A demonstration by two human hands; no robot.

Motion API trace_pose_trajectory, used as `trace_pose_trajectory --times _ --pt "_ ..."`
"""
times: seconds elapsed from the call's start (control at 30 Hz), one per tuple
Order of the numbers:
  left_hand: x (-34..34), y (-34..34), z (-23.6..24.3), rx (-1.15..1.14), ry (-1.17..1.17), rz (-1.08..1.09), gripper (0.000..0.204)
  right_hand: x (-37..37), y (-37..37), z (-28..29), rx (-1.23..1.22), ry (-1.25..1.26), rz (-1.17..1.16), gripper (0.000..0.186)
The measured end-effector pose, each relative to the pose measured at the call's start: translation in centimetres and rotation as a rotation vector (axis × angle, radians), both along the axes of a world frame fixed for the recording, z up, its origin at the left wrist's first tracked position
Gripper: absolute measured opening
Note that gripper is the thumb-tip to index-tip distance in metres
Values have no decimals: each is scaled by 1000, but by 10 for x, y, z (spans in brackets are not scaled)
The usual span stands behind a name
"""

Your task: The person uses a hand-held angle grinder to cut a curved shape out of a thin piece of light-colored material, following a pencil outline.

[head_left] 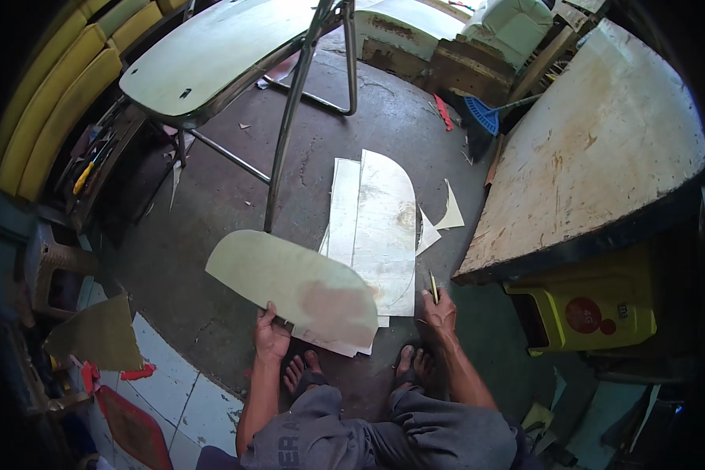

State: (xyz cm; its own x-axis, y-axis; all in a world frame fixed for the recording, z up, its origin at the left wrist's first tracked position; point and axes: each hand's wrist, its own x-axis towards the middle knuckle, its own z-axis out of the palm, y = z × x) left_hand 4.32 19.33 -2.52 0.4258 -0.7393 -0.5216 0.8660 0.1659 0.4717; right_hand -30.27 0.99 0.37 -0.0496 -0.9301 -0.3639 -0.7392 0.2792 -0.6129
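Note:
My left hand [271,337] grips the near edge of a pale greenish board [270,274] with rounded corners and a reddish-brown stain. The board is over the lower part of several whitish sheets [387,211] on the floor and hides some of them. The top sheet has a rounded far right corner and a curved line near its lower right. Closed around a thin yellow pencil [434,287], my right hand [440,312] is just right of the sheets. The pencil points up, apart from them. Curved whitish offcuts [452,210] lie beside the sheets.
A folding frame with a pale top [211,55] stands at the far left, its metal legs reaching the floor near the board. On the right are a worn whitish workbench [595,149], a yellow plastic stool [595,313] and a blue broom [482,116]. Yellow cushions [51,102] line the left.

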Motion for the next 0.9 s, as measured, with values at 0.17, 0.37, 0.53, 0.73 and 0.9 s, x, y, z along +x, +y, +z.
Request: trace_pose_trajectory --times 0.17,0.37,0.53,0.73,0.9 --pt "12 8 9 -137 88 -83 55 19 -18 -6 28 -155 47 53" --pt "5 -4 35 -89 -136 -160 47 15 -16 -10 69 -544 -6 48" --pt "0 -5 9 -52 -108 -136 38 -10 -22 21 82 -628 35 40" --pt "-11 -6 15 -96 -40 -91 40 -31 -31 30 47 -582 175 34" --pt "19 28 36 -129 41 13 53 -21 -22 15 162 -419 301 38"
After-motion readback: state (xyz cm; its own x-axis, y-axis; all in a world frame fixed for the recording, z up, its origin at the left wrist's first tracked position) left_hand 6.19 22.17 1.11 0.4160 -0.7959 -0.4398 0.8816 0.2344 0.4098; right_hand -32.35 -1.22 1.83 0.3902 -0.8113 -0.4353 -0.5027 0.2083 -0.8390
